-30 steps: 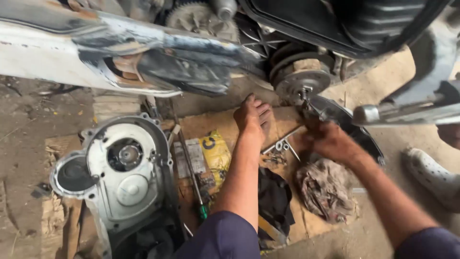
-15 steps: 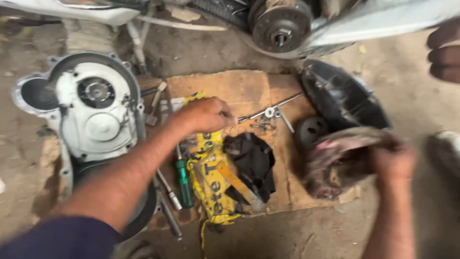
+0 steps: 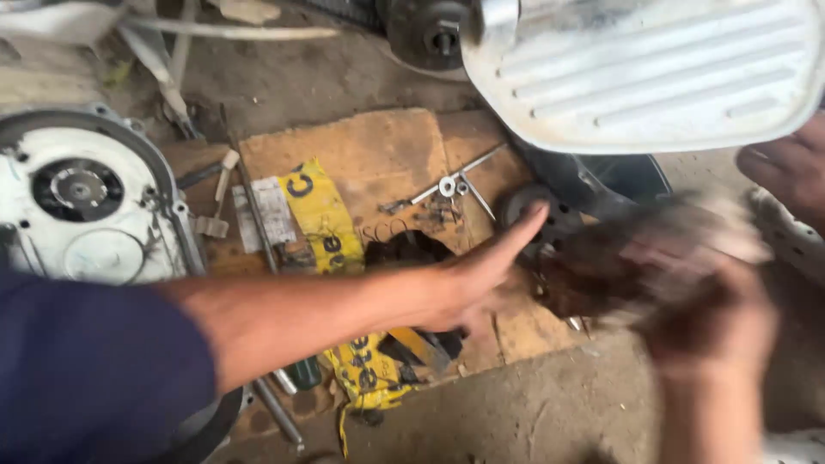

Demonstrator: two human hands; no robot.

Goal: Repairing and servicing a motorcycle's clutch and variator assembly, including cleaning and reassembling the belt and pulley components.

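Note:
My left hand (image 3: pixel 485 275) reaches to the right across a brown cardboard sheet (image 3: pixel 378 150), fingers stretched out and empty, fingertips near a black round pulley part (image 3: pixel 554 215). My right hand (image 3: pixel 709 322) is motion-blurred at the right and grips a dirty grey-brown rag (image 3: pixel 662 245), held just beside the left hand's fingers. A metal T-shaped wrench (image 3: pixel 447 185) and small loose fasteners lie on the cardboard above my left hand. A black cloth (image 3: pixel 400 249) lies partly hidden under my left forearm.
A white round engine cover (image 3: pixel 77 206) lies at the left. A yellow printed bag (image 3: pixel 318 210) and a green-handled screwdriver (image 3: pixel 301 374) lie on the cardboard. A white ribbed scooter panel (image 3: pixel 653 69) overhangs the top right. Another person's hand (image 3: pixel 786 167) shows at the right edge.
My left hand has swept right from the yellow bag to the pulley part. My right hand with the rag has moved left and lower. The view has shifted toward the scooter panel.

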